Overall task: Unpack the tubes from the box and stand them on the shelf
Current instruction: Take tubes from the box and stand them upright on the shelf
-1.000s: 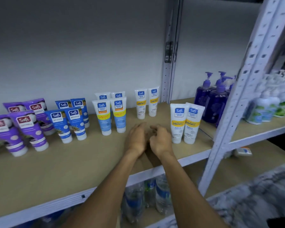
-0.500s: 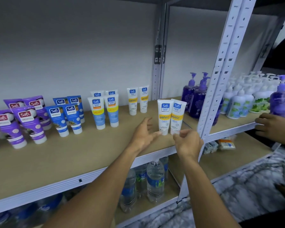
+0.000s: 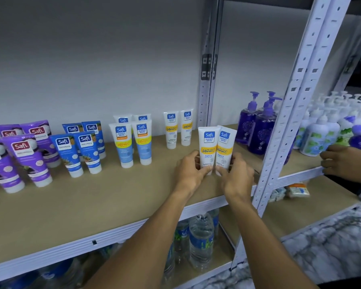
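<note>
Two white-and-yellow tubes stand cap-down side by side near the right end of the tan shelf (image 3: 96,207). My left hand (image 3: 191,173) grips the left tube (image 3: 207,146) at its base. My right hand (image 3: 236,176) grips the right tube (image 3: 225,144) at its base. Further back stand two more white-and-yellow tubes (image 3: 177,129), several blue-and-white tubes (image 3: 133,142), several blue tubes (image 3: 79,151) and several purple tubes (image 3: 23,157), all upright in pairs. No box is in view.
A white perforated post (image 3: 288,130) rises right of my hands. Beyond it, purple pump bottles (image 3: 256,126) and white pump bottles (image 3: 321,134) fill the neighbouring shelf, where another person's hand (image 3: 344,163) rests on the edge. Water bottles (image 3: 198,243) stand on the shelf below.
My hands have moved right from the middle of the shelf and closed round the bases of the two front tubes. The view has turned right, showing the other person's hand.
</note>
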